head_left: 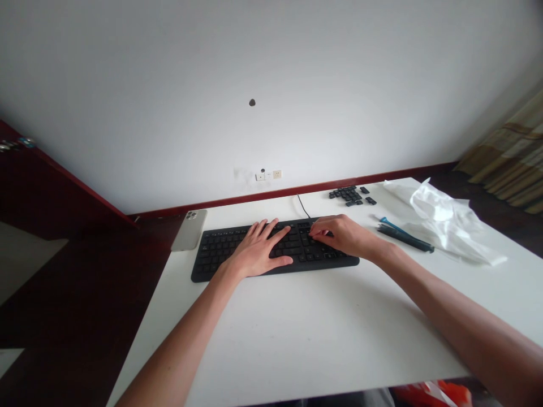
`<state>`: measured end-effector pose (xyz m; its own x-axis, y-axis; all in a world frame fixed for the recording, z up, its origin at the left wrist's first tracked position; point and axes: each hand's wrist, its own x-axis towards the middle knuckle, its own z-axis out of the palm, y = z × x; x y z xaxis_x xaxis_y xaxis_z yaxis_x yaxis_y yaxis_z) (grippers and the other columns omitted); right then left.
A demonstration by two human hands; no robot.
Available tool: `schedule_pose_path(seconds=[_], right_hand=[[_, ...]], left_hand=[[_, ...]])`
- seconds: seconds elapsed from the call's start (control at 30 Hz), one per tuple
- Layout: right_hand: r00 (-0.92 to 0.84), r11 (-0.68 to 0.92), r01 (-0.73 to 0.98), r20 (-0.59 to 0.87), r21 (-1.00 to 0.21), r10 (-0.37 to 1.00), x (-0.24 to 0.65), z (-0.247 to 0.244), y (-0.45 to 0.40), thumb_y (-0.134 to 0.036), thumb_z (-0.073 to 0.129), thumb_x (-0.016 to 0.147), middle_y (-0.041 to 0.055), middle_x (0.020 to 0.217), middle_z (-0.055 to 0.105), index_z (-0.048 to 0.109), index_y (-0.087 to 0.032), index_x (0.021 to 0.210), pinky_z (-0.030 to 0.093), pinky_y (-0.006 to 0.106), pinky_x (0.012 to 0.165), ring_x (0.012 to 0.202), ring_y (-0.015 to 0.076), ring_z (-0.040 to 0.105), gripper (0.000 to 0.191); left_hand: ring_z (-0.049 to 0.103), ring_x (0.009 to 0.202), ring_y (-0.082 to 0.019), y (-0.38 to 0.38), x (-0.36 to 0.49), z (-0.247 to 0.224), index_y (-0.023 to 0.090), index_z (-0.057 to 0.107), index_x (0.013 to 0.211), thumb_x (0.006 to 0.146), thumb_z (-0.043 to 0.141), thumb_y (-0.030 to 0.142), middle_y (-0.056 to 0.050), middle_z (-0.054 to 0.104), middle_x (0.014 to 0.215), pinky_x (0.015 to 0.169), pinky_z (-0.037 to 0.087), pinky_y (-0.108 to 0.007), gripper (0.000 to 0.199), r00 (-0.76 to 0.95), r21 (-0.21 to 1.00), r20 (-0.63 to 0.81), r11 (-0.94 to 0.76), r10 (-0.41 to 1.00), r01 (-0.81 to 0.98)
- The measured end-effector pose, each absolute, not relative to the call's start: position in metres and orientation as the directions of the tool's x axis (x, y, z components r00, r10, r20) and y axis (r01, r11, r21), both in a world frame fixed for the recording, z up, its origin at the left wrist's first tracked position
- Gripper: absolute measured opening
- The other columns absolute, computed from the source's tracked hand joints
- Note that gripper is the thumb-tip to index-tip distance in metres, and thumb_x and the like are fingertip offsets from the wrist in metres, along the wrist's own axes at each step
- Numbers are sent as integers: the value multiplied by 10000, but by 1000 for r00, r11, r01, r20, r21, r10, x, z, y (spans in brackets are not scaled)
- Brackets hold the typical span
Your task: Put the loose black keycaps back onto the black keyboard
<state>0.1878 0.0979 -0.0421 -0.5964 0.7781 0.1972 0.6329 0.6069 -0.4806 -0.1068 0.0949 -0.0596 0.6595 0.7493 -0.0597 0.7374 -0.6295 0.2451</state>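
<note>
A black keyboard (218, 252) lies on the white table, with its cable running off the back. Across the middle keys rests my left hand (258, 251), flat with the fingers spread. My right hand (337, 234) is over the right part of the keyboard, its thumb and fingertips pinched together close to the keys beside the number pad. Whatever is in the pinch is too small and hidden to make out. Loose black keycaps (350, 195) sit in a cluster on the table behind the right end of the keyboard.
A phone (189, 229) lies at the table's back left corner. To the right are a dark brush with a blue part (405, 236) and a crumpled white plastic bag (449, 217). Behind the table (271, 339) stands a wall with sockets (268, 176).
</note>
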Motion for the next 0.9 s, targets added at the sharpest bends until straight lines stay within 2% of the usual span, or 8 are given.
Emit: schedule_pose_path(seconds=[0.23,0.43,0.9], right_hand=[[-579,599,615,222,-513,784,185,-42,97,-277,546,954,19,976,761,740,-258,939,546,323,754,836,193,697,195],[-511,516,635,188,-576,839,185,-43,98,-300,592,924,5,986,781,771,-273,950,574,328,786,863,204,721,183],[-482,495,666,184,-559,857,186,-46,100,-289,600,916,4,1009,784,778,-272,971,587,318,810,882,204,730,187]], left_hand=[[47,1588,-335,95,-107,-61,417,178,1632,917,335,819,27,26,1729,1282,100,-522,836,663,252,-53,-632,747,733],[56,1587,-334,94,-106,-58,403,209,1630,911,337,825,19,52,1730,1284,100,-516,843,656,259,-59,-623,753,738],[38,1589,-329,95,-106,-59,408,203,1630,908,327,830,32,22,1728,1285,88,-522,846,652,266,-71,-616,755,742]])
